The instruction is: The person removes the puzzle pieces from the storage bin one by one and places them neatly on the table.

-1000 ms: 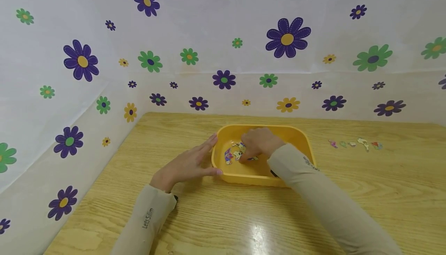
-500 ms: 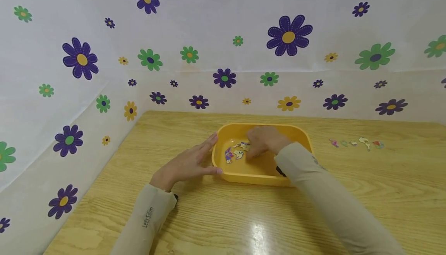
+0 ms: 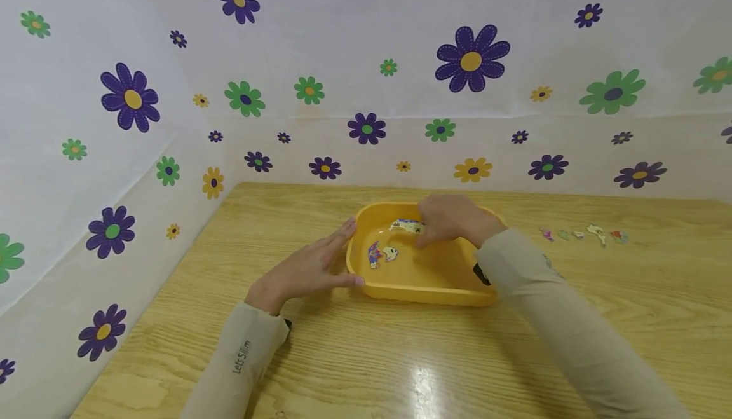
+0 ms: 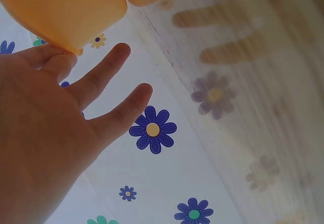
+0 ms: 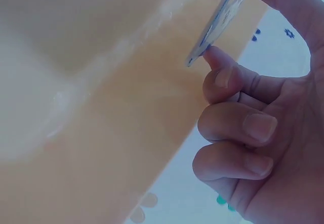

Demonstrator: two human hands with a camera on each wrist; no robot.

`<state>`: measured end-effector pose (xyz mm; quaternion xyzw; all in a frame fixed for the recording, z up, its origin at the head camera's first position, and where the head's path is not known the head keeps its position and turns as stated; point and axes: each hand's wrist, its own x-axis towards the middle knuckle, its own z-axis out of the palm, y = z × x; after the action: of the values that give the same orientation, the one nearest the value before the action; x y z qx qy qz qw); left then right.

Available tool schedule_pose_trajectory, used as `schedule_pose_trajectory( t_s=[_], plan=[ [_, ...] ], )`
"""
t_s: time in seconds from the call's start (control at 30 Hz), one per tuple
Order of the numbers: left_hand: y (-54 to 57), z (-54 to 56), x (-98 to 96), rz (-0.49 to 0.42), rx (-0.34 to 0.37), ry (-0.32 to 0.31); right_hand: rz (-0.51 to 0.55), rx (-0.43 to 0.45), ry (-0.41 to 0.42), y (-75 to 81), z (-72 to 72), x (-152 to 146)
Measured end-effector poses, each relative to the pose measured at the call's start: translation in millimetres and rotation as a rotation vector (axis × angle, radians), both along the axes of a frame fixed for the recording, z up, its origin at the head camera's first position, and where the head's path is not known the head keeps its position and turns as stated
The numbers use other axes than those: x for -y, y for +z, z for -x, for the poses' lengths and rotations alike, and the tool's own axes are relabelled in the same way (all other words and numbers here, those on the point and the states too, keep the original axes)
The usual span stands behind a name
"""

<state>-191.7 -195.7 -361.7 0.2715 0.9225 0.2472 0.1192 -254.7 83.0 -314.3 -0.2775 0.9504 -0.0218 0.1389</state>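
A yellow plastic basin (image 3: 423,292) stands on the wooden table. My left hand (image 3: 309,276) rests against its left rim, fingers straight and spread, as the left wrist view (image 4: 45,118) bears out. Inside the basin's back part, my right hand (image 3: 454,219) pinches a flat, irregular printed cutout (image 3: 407,226) between thumb and index finger. The right wrist view shows this cutout (image 5: 215,27) edge-on, its other fingers curled into the palm. Two more cutouts, a purple-red one (image 3: 374,255) and a cream one (image 3: 391,254), lie on the basin floor at left.
Right of the basin, several small cutouts lie in a row on the table (image 3: 400,362), among them a pink one (image 3: 547,234), a cream one (image 3: 596,234) and a red-blue one (image 3: 619,236). A flower-printed white sheet (image 3: 412,95) rises behind and at left.
My right hand has moved right and toward the back of the basin, and the cutout it pinches has come away from the other two. The left hand has stayed put.
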Motion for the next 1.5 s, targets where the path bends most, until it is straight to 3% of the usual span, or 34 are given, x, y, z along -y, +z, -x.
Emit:
schedule_pose_trajectory(
  t_s=[0.17,0.77,1.5],
  plan=[
    [-1.2,0.4,-0.1,-0.004,0.004,0.002,0.017,-0.04,0.003,7.3,-0.9,-9],
    [-0.4,-0.9,0.4,-0.019,0.01,-0.002,0.084,-0.065,-0.075,28.5,-3.5,-45],
    [-1.2,-0.4,-0.6,-0.006,0.017,0.016,0.125,-0.066,-0.17,28.9,-4.0,-109]
  ],
)
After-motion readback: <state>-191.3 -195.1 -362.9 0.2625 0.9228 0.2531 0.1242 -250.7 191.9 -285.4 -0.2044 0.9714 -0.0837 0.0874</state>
